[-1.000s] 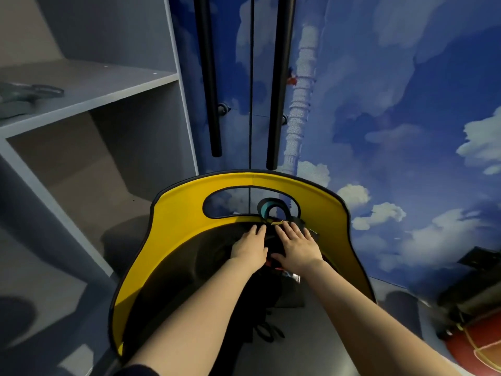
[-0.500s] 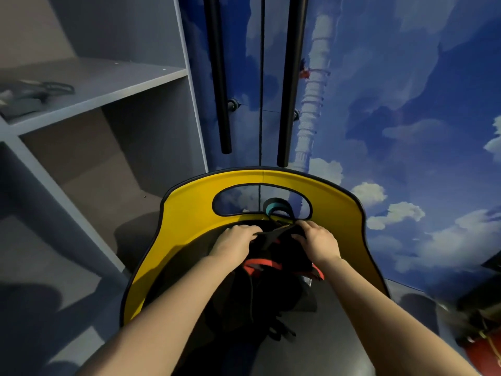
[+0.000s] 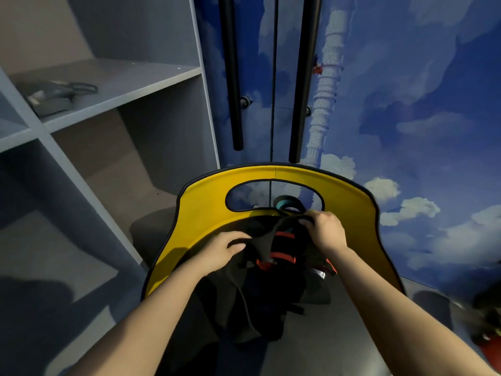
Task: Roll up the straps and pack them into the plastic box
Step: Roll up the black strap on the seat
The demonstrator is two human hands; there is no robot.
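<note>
Both hands, left and right, clutch black straps against a yellow chair back.

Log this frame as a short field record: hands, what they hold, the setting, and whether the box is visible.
left hand: gripping the left edge of the black fabric bundle
right hand: gripping the bundle's upper right edge
bundle: dark cloth with red straps showing between the hands
support: yellow chair back with an oval cutout
left of chair: grey shelf unit
behind: sky-print cabinet doors, black bar handles
plastic box: not in view
</note>
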